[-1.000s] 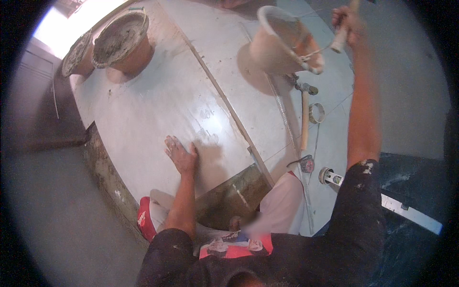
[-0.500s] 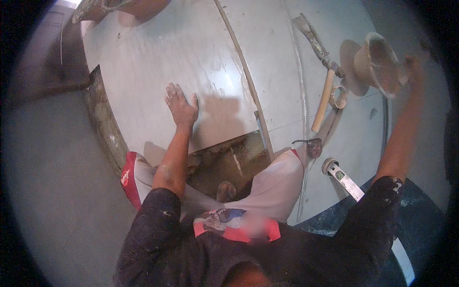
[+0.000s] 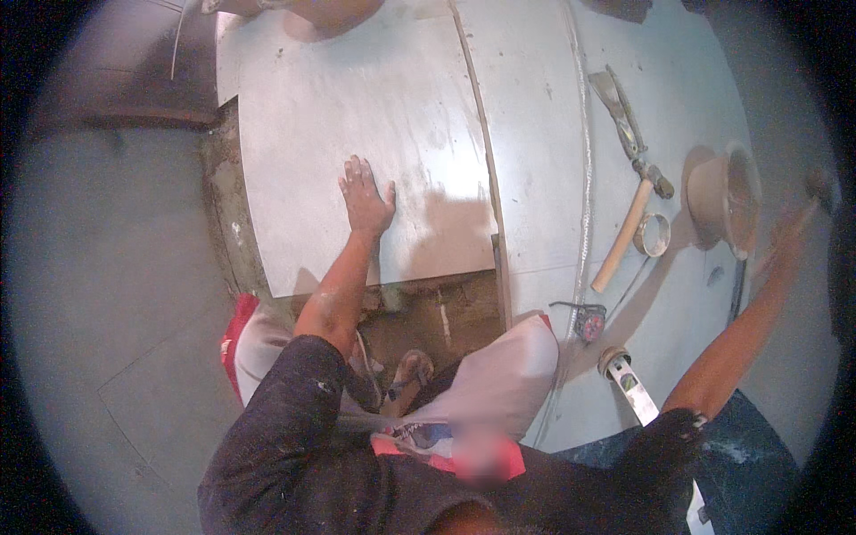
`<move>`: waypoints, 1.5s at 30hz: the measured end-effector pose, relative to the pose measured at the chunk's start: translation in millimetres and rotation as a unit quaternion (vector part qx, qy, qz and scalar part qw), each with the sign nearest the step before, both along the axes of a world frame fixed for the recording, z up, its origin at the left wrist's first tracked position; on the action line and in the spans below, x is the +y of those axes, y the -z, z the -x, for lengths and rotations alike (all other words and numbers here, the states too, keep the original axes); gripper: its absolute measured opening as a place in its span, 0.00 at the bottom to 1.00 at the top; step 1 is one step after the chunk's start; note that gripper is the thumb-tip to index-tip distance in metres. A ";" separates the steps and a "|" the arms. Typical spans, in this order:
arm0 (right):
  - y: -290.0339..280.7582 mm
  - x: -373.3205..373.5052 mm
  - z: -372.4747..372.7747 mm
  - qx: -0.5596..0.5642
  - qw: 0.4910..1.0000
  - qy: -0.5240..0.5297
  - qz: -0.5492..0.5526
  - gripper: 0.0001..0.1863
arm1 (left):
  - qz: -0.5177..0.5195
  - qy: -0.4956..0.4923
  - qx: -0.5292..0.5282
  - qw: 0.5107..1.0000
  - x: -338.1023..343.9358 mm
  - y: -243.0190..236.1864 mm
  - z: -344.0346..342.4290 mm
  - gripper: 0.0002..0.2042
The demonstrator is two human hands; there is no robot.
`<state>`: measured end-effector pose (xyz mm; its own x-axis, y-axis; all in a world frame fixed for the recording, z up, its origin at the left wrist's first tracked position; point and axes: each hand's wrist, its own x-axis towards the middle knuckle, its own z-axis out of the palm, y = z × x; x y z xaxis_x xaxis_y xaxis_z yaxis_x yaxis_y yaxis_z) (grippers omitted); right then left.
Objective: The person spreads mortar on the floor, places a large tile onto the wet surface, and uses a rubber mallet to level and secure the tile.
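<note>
My left hand (image 3: 366,201) lies open and flat on a large pale tile (image 3: 357,107), fingers apart. My right hand (image 3: 785,234), blurred at the right edge, is closed on a handled tool (image 3: 818,189) whose head is hard to make out. Just left of it is a tan bucket (image 3: 713,196). A hammer (image 3: 624,230) with a wooden handle lies beside a metal ring (image 3: 653,234) and a dirty trowel-like tool (image 3: 615,111). Nearer me are a small black-and-red item (image 3: 588,323) and a spirit level (image 3: 635,388).
More buckets (image 3: 330,11) stand at the top. A thin straight strip (image 3: 477,107) runs between tiles. Rough mortar bed (image 3: 437,308) shows by my knees and along the tile's left edge (image 3: 223,160). Grey floor (image 3: 125,312) lies left, dark slab (image 3: 740,446) lower right.
My right hand, raised beside the bucket a second ago, has swung down and outward to the right. The bucket now sits further right. The view has shifted; my left hand stays flat on the tile.
</note>
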<state>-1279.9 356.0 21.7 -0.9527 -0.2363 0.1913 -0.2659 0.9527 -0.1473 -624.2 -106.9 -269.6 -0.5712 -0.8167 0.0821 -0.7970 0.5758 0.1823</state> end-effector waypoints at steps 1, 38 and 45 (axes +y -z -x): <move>4.8 -20.8 -44.7 -0.017 1.000 0.001 0.021 0.27 | 0.000 -0.023 0.003 1.000 -2.1 0.1 3.2 0.38; 240.8 -491.7 -369.1 -0.019 0.903 -0.302 0.305 0.27 | -0.073 0.018 0.001 0.997 -14.6 -16.7 116.9 0.38; 130.5 -527.9 -403.8 -0.227 0.832 -0.283 0.419 0.27 | -0.074 -0.003 -0.029 0.997 -21.6 -9.8 92.0 0.38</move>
<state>-876.1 -171.9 -108.8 -0.7525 -0.6375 0.1651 -0.3727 0.2056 -0.9049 -716.3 -128.5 -259.7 -0.5667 -0.8206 -0.0732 -0.8119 0.5412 0.2191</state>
